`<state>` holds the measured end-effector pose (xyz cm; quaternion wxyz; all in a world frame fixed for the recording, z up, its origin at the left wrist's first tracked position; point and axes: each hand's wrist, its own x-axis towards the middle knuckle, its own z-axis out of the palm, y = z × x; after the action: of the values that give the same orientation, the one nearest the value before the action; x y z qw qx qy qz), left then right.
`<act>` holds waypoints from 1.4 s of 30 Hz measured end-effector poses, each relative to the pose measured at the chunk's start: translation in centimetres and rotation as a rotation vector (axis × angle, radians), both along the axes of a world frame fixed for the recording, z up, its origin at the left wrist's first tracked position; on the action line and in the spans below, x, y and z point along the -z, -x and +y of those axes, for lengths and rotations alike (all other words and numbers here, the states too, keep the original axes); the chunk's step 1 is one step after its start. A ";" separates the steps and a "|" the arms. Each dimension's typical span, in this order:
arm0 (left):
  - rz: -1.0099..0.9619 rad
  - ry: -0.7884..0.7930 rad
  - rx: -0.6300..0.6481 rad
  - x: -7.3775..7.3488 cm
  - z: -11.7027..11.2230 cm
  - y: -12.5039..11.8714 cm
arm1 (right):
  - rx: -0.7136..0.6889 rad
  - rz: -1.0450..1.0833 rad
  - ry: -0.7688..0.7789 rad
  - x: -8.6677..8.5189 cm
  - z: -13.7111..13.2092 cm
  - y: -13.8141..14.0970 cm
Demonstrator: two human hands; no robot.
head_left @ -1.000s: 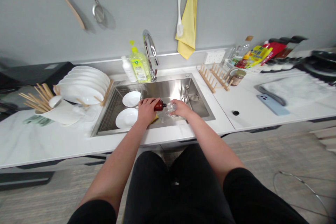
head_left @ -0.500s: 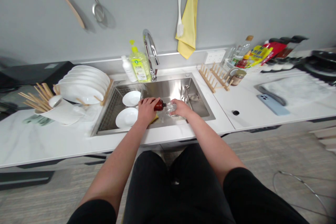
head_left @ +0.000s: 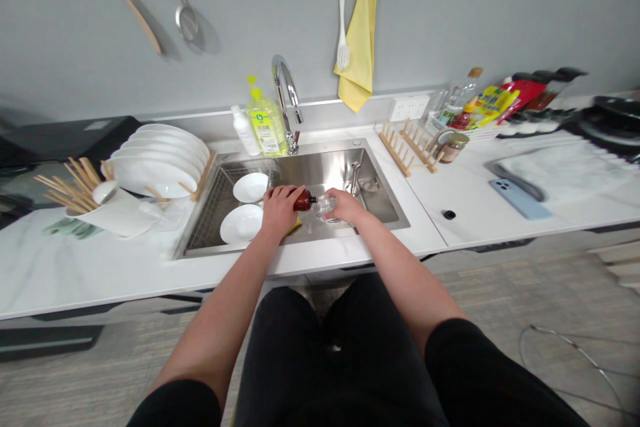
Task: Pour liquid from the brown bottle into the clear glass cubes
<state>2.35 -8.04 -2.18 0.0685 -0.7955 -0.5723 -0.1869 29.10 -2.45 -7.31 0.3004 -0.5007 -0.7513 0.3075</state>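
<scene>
My left hand [head_left: 280,209] grips a small amber bottle [head_left: 305,200] over the stainless steel sink [head_left: 325,170], holding it nearly level. The bottle's dark cap end points right and meets a small clear container [head_left: 325,205], which my right hand [head_left: 346,206] holds. Its exact shape is hard to make out. A yellow sponge [head_left: 294,225] shows just below my left hand. Nearest that hand on the left lie a white plate [head_left: 251,187] and a white bowl [head_left: 241,225] in the sink.
A chrome faucet [head_left: 285,80] and a green dish soap bottle [head_left: 265,123] stand behind the sink. Several white plates [head_left: 160,160] fill a wooden rack at left, beside chopsticks in a white holder [head_left: 120,213]. A phone [head_left: 520,199] lies on the counter at right.
</scene>
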 end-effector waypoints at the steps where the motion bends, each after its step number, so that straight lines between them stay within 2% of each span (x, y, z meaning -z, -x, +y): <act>1: 0.000 0.000 0.000 0.0 0.0 0.0 | 0.002 -0.001 0.000 0.0 0.0 0.0; 16: -0.004 0.019 -0.008 -0.4 -0.2 -0.3 | 0.009 -0.055 0.022 -0.9 -0.3 0.1; 42: 0.004 0.007 0.004 -0.4 -0.2 -0.1 | 0.019 -0.084 0.012 -0.8 -0.3 0.1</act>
<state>2.48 -8.20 -1.82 0.0663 -0.7972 -0.5713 -0.1834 28.96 -2.76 -6.49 0.2685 -0.5220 -0.7567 0.2879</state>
